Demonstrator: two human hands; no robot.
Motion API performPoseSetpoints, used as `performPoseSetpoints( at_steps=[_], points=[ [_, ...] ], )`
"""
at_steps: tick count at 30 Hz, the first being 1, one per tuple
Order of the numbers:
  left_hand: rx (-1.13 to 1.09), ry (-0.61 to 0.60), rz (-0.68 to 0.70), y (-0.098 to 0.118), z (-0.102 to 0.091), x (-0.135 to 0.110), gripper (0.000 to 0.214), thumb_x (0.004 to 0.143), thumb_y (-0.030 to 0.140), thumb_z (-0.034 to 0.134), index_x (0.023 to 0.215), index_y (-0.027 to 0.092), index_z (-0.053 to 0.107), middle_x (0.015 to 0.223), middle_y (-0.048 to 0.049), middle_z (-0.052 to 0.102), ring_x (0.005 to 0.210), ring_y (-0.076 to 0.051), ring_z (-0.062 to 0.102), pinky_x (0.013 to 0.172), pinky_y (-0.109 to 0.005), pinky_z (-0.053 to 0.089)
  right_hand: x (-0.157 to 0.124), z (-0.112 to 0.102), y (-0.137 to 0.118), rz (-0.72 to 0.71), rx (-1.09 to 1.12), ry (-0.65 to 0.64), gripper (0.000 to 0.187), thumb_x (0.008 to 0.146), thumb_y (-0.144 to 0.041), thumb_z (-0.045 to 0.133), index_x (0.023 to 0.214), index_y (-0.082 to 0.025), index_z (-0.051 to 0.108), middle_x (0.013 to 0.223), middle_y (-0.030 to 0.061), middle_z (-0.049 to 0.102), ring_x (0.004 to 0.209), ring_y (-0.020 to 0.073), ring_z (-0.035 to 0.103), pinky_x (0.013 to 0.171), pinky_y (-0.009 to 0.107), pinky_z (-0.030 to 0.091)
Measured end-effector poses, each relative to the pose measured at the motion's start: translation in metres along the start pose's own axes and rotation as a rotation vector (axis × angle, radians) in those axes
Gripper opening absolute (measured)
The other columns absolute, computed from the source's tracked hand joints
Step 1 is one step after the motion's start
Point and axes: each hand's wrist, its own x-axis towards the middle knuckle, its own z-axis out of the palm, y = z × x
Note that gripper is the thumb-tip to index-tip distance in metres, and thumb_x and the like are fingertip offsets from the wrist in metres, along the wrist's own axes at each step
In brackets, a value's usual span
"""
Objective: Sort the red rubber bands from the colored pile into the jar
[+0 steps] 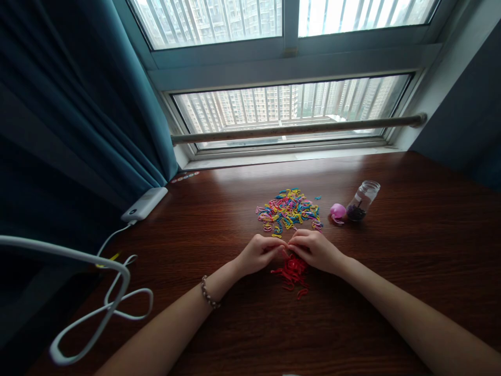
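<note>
My left hand (261,254) and my right hand (316,250) meet over the table, fingertips pinched together and almost touching. Whatever lies between the fingertips is too small to make out. Just below them is a loose heap of thin red loop-like pieces (293,271), partly covered by my fingers. Beyond my hands spreads a pile of small coloured loops (289,209) in yellow, blue, pink and red. A few of these loops lie close to my knuckles.
A glass jar (363,200) with dark contents stands at the right, beside a pink rounded object (337,211). To the left, a white box-shaped device (144,203) with a white cable (117,308) sits near the blue curtain (129,104). A window (289,104) rises behind the wooden table (219,209).
</note>
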Motion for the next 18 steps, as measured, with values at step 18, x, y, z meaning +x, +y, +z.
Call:
performPoseSetpoints(
  at_steps=[18],
  points=[
    [0.58, 0.395, -0.002, -0.055, -0.034, 0.046, 0.023, 0.066, 0.035, 0.069, 0.085, 0.023, 0.066, 0.086, -0.0034, 0.06, 0.084, -0.019, 0.053, 0.075, -0.03, 0.044, 0.065, -0.01, 0.041, 0.005, -0.186, 0.276, 0.018, 0.081, -0.014, 0.049, 0.087, -0.02, 0.065, 0.089, 0.0058, 0.065, 0.083, 0.0178, 0.059, 0.075, 0.029, 0.044]
  ],
)
